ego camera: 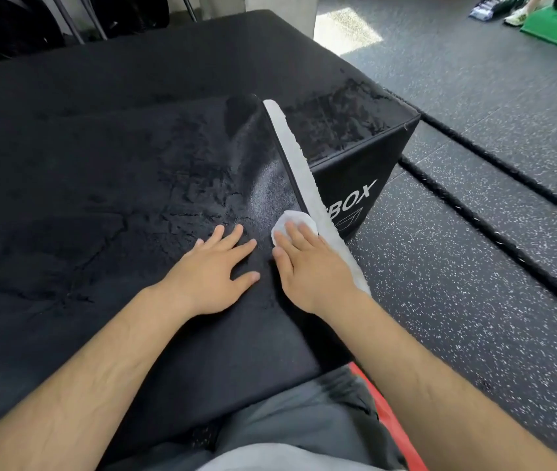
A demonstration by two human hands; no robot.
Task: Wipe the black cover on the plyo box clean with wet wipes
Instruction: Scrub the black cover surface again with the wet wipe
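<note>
A black cover point(107, 205) lies across the plyo box point(355, 185), its surface streaked with wet patches. Along its right edge runs a white fuzzy strip point(299, 164). My right hand point(311, 263) presses a white wet wipe point(296, 220) flat onto the cover beside that strip, fingers straight on top of the wipe. To its left, my left hand point(212, 270) rests flat on the cover with fingers spread, holding nothing.
The box side shows white "BOX" lettering. Two thick black ropes point(494, 212) lie on the speckled rubber floor point(474, 317) to the right. A green mat point(556, 25), a green bottle and a person's shoe sit at the far right. Dark equipment stands at the back left.
</note>
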